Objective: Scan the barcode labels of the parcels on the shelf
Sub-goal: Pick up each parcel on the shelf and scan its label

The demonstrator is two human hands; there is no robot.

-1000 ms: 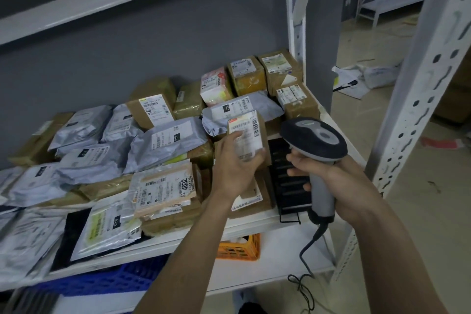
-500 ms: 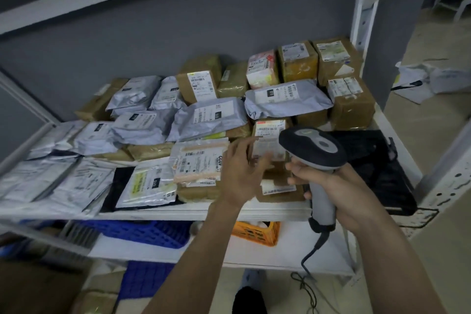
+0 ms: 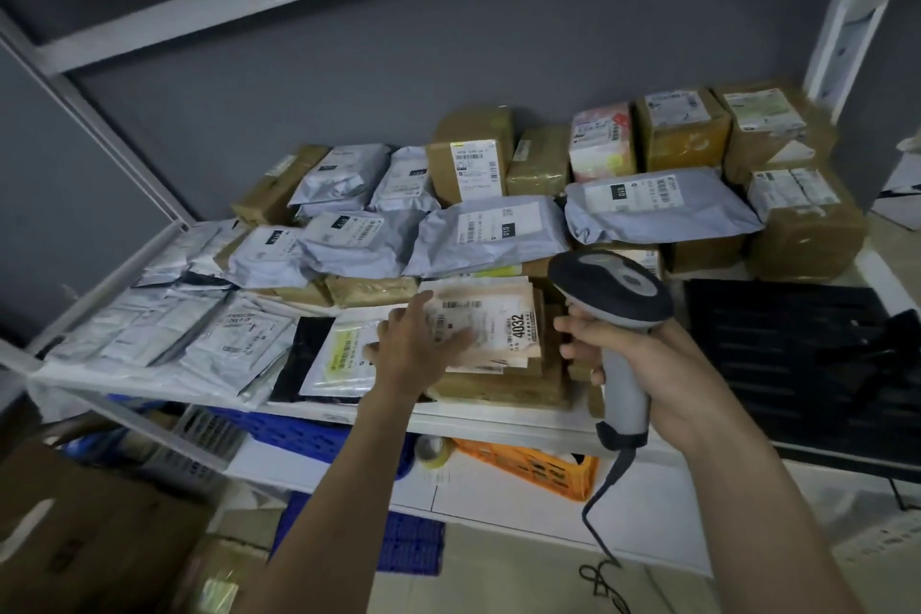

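Scanner (image 3: 615, 309) gripped in right hand (image 3: 643, 364) | left hand (image 3: 418, 349) flat, fingers straight, on 4032 parcel (image 3: 491, 322) left of scanner | aim squarely at barcode (hold parcel steady).

parcels (image 3: 488, 234) crowd the shelf (image 3: 498, 424); open air lies in front.

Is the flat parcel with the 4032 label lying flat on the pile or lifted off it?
Lying flat: the flat brown parcel labelled 4032 rests label-up on the stack, with the left hand spread over its near-left part.
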